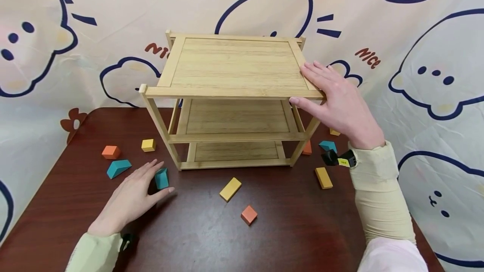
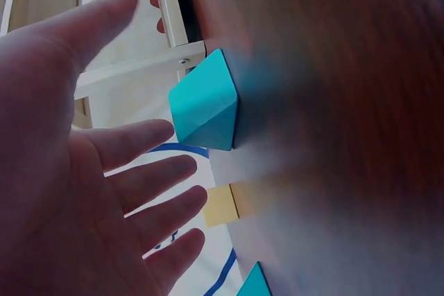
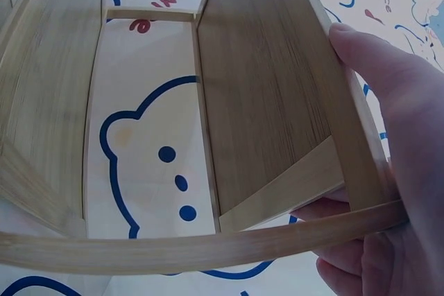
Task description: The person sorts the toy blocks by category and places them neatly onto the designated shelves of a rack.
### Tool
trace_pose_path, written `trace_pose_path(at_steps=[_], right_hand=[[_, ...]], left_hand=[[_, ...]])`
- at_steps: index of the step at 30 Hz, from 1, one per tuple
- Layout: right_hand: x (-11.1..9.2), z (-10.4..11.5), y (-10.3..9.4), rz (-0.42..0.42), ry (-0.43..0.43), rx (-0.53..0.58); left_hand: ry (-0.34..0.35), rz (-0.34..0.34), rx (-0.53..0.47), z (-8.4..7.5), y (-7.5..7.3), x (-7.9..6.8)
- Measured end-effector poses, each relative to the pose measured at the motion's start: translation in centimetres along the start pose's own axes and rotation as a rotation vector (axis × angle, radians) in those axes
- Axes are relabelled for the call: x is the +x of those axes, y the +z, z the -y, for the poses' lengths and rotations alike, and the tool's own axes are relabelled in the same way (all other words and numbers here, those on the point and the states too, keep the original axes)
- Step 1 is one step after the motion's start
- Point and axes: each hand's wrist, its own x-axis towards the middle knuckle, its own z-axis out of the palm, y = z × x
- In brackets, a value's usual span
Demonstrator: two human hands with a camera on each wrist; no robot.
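A three-tier wooden shelf (image 1: 234, 64) stands on the dark table. At its upper right corner my right hand (image 1: 338, 100) grips the frame, thumb along the front edge and fingers over the top panel. In the right wrist view, the thumb lies on the front rail (image 3: 340, 116) and bent fingers show past the side bar (image 3: 208, 251). My left hand (image 1: 132, 194) is spread, palm down, low over the table at the left. A teal block (image 1: 161, 179) with slanted faces lies between its thumb and forefinger; in the left wrist view this teal block (image 2: 206, 104) sits beyond the fingertips, ungripped.
Left of the shelf lie an orange block (image 1: 111, 152), a teal wedge (image 1: 119, 168) and a yellow cube (image 1: 148, 145). In front are a yellow oblong block (image 1: 230, 189) and an orange cube (image 1: 249, 215). Another yellow block (image 1: 323, 178) and a teal piece (image 1: 327, 146) lie at the right.
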Motion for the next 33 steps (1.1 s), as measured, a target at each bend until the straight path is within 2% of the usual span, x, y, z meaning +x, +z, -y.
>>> trace_pose_path(at_steps=[8,15,27,33], right_hand=[[-0.1,0.0,0.1,-0.010,-0.008,-0.002],[0.0,-0.1,0.2,-0.014,-0.019,0.002],[0.0,0.0,0.2,-0.018,-0.001,0.003],[0.1,0.0,0.2,-0.024,0.003,0.005]], left_hand=[[-0.004,-0.025,0.010,-0.2,0.3,0.1],[0.022,-0.131,0.036,-0.4,0.7,0.2],[-0.094,-0.147,0.053,-0.9,1.1,1.3],[-0.106,-0.157,0.047,-0.8,1.4,1.6]])
